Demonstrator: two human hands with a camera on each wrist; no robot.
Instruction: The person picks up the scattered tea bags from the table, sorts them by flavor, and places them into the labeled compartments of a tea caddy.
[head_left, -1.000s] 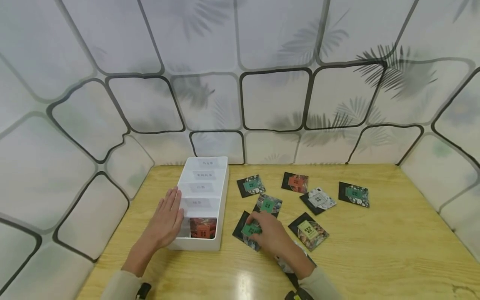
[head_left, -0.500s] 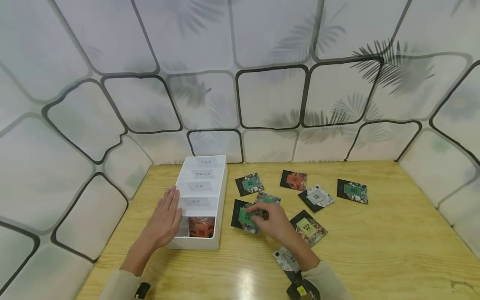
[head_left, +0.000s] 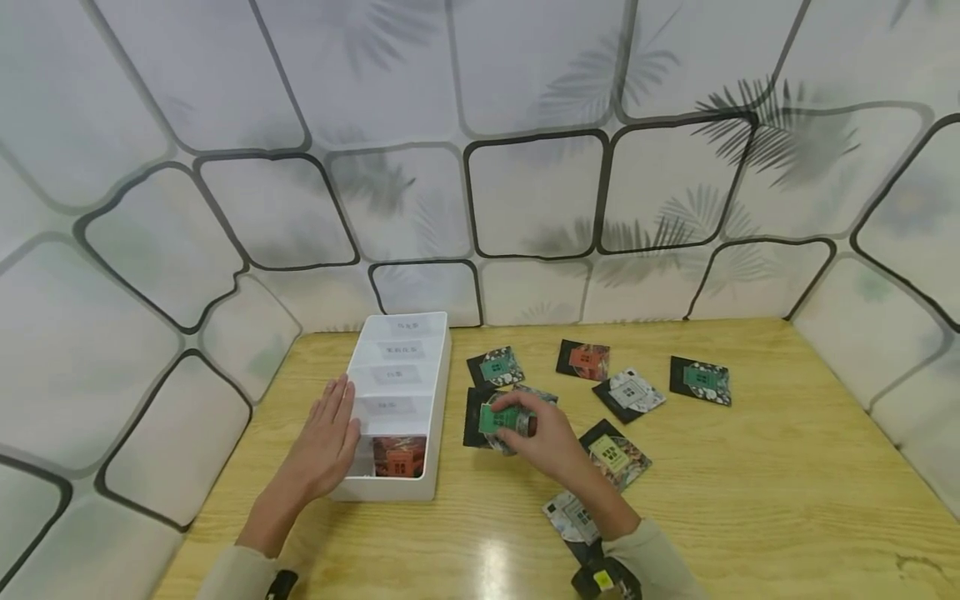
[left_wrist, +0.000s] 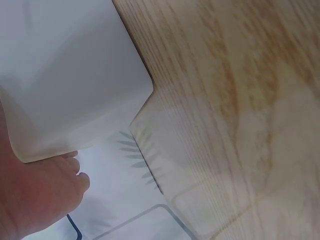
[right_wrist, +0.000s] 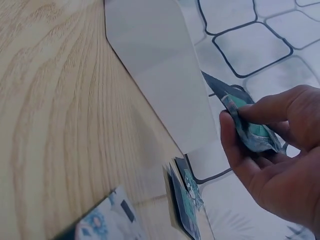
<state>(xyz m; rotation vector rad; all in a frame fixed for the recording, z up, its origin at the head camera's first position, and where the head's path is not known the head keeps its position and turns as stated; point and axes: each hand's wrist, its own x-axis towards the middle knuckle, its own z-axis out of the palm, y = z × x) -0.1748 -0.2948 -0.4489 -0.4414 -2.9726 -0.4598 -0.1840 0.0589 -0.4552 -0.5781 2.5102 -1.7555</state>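
Observation:
My right hand (head_left: 551,442) pinches a black tea packet with a green label (head_left: 495,419) between thumb and fingers, raised over the table to the right of the white box. In the right wrist view, this packet (right_wrist: 235,102) bends in the grip of the right hand (right_wrist: 285,170). My left hand (head_left: 318,446) rests along the left side of the white divided box (head_left: 438,417), fingers straight. The left wrist view has the left hand (left_wrist: 45,195) against the box wall (left_wrist: 85,75). A red-labelled packet (head_left: 399,457) stands in the box's nearest compartment.
Several packets lie on the wooden table (head_left: 787,467): a red one (head_left: 583,360), a silver one (head_left: 630,394), a yellow-labelled one (head_left: 618,454) and a far-right green one (head_left: 700,381). Another silver packet (head_left: 572,517) lies beneath the right forearm. A patterned wall (head_left: 540,200) stands behind.
My right hand has lifted the green-labelled packet off the table and moved it slightly away from me. The left hand stays at the box.

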